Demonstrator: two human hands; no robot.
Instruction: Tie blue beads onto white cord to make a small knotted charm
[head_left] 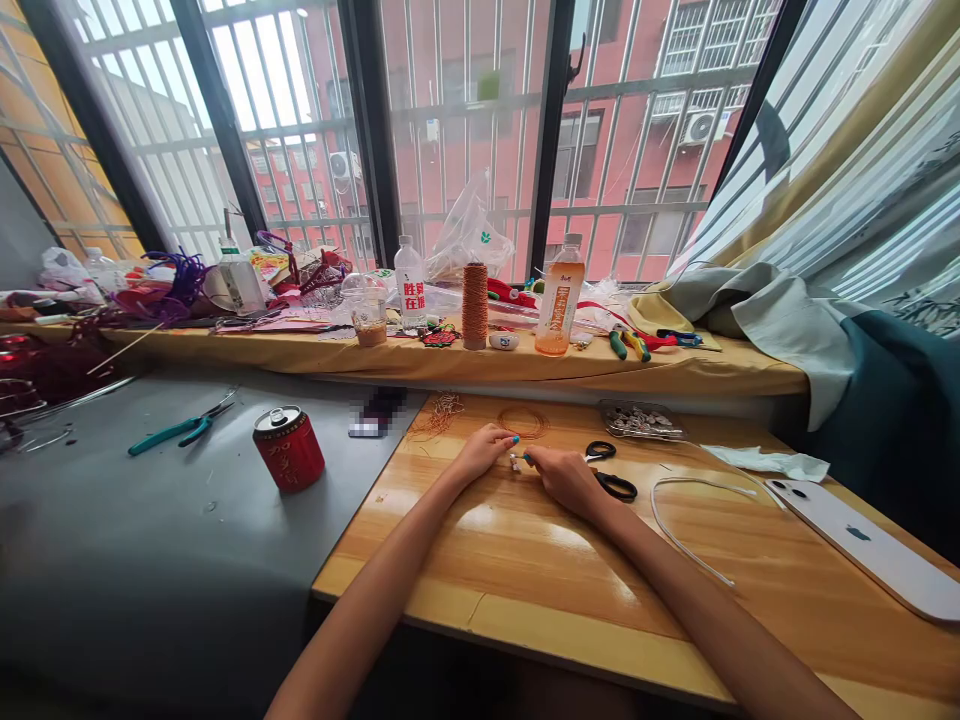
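Over the wooden table (pixel 525 590), my left hand (pixel 486 452) has its fingers closed in a pinch; what they hold is too small to name. Close on its right, my right hand (pixel 564 478) is closed too, its fingertips pinching something tiny that I cannot make out. A small whitish piece (pixel 514 463) shows between the two hands. Black-handled scissors (pixel 616 487) lie right beside my right hand, their blades partly hidden by it. Behind the hands are a coil of thin brown cord (pixel 523 424) and a loose tangle of thread (pixel 447 408).
A red can (pixel 289 448) and teal pliers (pixel 180 428) stand and lie on the grey surface at left. To the right are a white cord (pixel 675 535), a phone (pixel 862 545), a tissue (pixel 772 461) and a tray of small parts (pixel 643 420). Bottles and a cord spool (pixel 475 305) line the sill.
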